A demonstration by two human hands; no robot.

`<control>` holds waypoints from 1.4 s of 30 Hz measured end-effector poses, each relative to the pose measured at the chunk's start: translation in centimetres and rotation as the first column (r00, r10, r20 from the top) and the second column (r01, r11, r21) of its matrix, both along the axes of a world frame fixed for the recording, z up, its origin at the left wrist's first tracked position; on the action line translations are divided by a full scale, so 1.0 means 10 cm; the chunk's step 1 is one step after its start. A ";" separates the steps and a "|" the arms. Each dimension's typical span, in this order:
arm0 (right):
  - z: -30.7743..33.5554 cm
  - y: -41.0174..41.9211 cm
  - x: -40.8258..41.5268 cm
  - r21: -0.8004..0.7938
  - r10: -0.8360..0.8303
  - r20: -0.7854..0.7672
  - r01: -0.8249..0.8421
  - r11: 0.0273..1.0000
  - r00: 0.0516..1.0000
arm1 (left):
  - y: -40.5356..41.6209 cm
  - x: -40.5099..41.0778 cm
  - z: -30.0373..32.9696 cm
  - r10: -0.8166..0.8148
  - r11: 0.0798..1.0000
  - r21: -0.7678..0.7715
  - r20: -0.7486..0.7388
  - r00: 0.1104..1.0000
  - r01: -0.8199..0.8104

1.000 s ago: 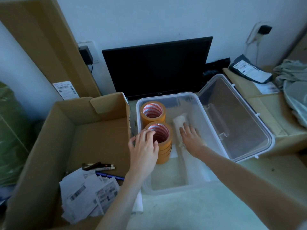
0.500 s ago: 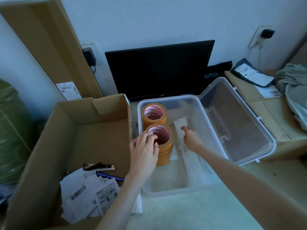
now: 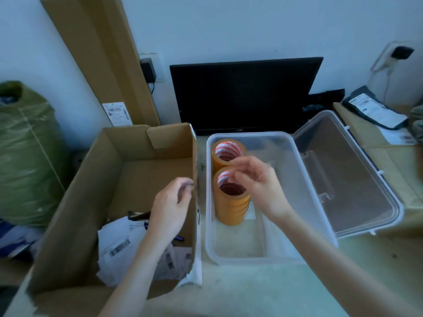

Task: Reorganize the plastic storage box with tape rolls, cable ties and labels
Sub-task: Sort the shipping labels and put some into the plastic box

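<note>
The cardboard box (image 3: 128, 179) stands open on the counter (image 3: 251, 291), touching the left side of the plastic storage box (image 3: 304, 175). Inside the storage box, two stacks of tape rolls (image 3: 231, 200) stand upright along its left wall. The labels (image 3: 119, 243) lie in the near part of the cardboard box, under the left forearm. The left hand (image 3: 170, 208) hovers there, so it is the nearer one, its fingers loosely curled and holding nothing. The right hand (image 3: 256, 184) hangs over the near stack, fingers bunched; it seems empty, but blur hides this.
</note>
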State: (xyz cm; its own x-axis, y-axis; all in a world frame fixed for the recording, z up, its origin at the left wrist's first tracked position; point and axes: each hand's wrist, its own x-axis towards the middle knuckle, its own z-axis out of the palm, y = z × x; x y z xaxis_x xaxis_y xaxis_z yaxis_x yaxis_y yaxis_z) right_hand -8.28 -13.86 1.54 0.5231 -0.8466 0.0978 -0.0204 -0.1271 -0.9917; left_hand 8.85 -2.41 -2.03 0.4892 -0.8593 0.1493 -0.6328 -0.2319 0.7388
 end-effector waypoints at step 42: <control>-0.23 0.71 0.60 0.251 0.121 -0.022 -0.112 0.961 0.992 | 0.20 1.43 -1.21 -0.519 0.652 0.757 0.401 0.755 0.046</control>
State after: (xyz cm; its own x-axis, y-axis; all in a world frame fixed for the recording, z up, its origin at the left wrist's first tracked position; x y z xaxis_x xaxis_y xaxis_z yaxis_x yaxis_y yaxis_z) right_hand -2.26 -6.76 -0.77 0.6187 -0.7749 -0.1297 -0.0574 0.1201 -0.9911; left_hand 23.18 -0.44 -14.15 0.2321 -0.8967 -0.3770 -0.9717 -0.2313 -0.0482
